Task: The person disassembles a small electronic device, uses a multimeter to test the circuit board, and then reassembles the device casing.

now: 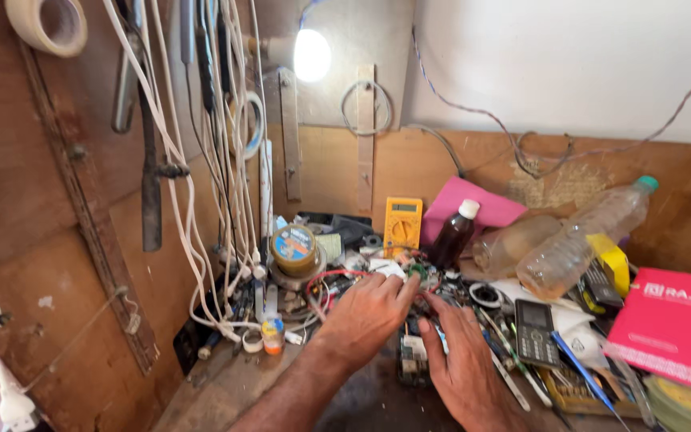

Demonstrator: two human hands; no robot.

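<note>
My left hand reaches forward over the cluttered bench, its fingertips on a small green circuit board with red wires. Beside it my right hand lies lower and to the right, with its fingers pointing at the same spot; whether it grips anything is hidden. Under my right hand lies a small electronic part.
A yellow multimeter leans at the back beside a dark brown bottle, clear plastic bottles and a round tin. At the right lie a black keypad phone and a pink box. White cables hang left.
</note>
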